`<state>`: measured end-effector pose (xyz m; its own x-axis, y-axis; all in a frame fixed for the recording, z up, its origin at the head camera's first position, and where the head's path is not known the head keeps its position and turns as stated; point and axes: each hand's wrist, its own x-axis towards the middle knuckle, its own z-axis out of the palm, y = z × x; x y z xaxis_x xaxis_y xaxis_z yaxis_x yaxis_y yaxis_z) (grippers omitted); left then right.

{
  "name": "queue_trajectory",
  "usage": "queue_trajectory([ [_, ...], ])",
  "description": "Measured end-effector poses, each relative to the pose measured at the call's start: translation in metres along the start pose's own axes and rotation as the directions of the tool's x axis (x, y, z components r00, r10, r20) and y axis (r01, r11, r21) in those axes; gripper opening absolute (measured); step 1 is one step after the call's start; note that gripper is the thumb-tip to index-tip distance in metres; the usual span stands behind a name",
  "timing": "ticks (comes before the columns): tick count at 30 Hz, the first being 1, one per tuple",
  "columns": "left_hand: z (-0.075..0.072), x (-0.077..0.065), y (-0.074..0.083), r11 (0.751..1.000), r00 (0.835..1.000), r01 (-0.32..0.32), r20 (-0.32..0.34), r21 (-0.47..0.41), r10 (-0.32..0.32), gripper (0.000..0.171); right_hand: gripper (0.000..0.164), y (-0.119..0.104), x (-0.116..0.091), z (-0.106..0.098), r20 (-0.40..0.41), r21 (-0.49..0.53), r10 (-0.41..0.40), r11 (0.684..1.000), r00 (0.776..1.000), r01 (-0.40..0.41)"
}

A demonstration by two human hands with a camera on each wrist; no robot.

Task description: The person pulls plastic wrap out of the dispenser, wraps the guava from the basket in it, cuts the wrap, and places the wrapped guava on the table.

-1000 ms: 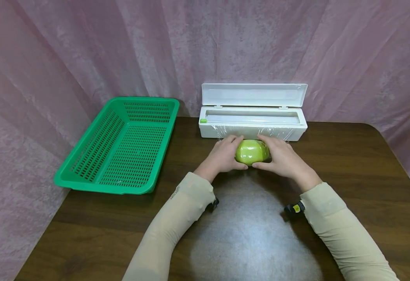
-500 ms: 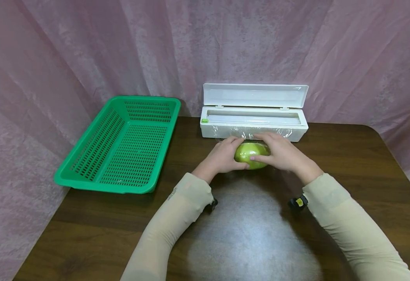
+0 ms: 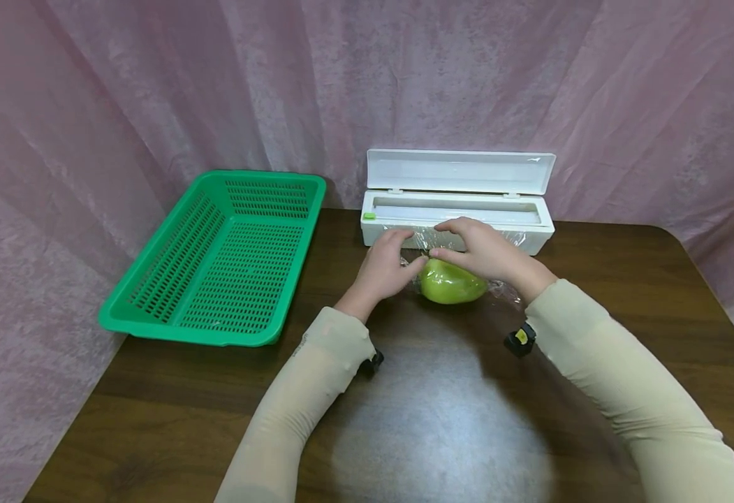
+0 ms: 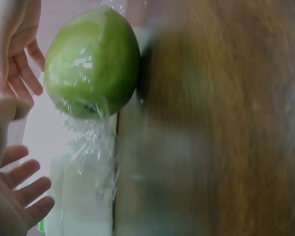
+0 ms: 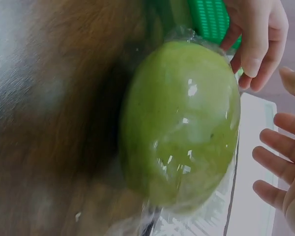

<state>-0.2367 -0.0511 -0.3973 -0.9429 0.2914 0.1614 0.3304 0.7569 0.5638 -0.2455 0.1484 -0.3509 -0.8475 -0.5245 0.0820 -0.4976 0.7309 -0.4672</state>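
A green, mango-like fruit (image 3: 451, 283) sits on the table just in front of the dispenser, with clear cling film (image 3: 506, 290) stretched over it and crumpled at its ends. My left hand (image 3: 382, 265) hovers at its upper left, thumb tip near the fruit's top. Above the far side is my right hand (image 3: 486, 251), its thumb close to the left thumb. In the left wrist view, the left hand's fingers (image 4: 27, 191) are spread apart from the fruit. The right wrist view likewise shows the right hand's fingers (image 5: 278, 162) spread, holding nothing.
Behind the fruit stands a white cling film dispenser (image 3: 457, 227), lid raised, with a green slider (image 3: 369, 216) at its left end. A green slotted basket (image 3: 212, 342) is at the table's left. Pink curtains (image 3: 341, 84) hang behind the brown table (image 3: 442, 419).
Both hands have let go of the fruit's sides and moved up and away toward the dispenser. The fruit appears slightly turned and nearer the person, and more film shows at its ends.
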Motion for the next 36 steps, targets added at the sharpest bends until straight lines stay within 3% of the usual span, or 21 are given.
queue_trajectory([
  [4,-0.003,0.003,-0.007,0.994,0.985,0.087,-0.146,-0.061,-0.095,0.053,0.057,-0.006,0.009,0.003,0.000,0.041,0.012,0.999,1.000,-0.012],
  [7,-0.006,0.008,-0.014,0.983,0.957,0.145,-0.238,-0.108,-0.168,0.057,0.055,-0.009,0.016,0.006,-0.013,0.068,0.014,0.998,1.000,-0.013],
  [10,-0.008,0.013,-0.022,0.968,0.929,0.193,-0.287,-0.158,-0.232,0.065,0.054,-0.012,0.024,0.010,-0.033,0.090,0.021,0.996,0.999,-0.018],
  [14,-0.009,0.020,-0.033,0.946,0.914,0.242,-0.275,-0.217,-0.297,0.075,0.052,-0.016,0.034,0.015,-0.047,0.121,0.034,0.992,0.998,-0.028],
  [21,-0.007,0.033,-0.048,0.911,0.912,0.308,-0.187,-0.276,-0.365,0.086,0.050,-0.024,0.054,0.025,-0.059,0.141,0.015,0.990,0.998,-0.007],
  [27,-0.008,0.039,-0.054,0.916,0.920,0.302,-0.172,-0.263,-0.353,0.080,0.050,-0.035,0.071,0.025,-0.033,0.126,0.006,0.992,0.999,-0.002],
  [36,-0.004,0.044,-0.059,0.923,0.907,0.308,-0.221,-0.229,-0.357,0.077,0.043,-0.040,0.095,0.026,-0.015,0.082,0.022,0.996,1.000,-0.020],
])
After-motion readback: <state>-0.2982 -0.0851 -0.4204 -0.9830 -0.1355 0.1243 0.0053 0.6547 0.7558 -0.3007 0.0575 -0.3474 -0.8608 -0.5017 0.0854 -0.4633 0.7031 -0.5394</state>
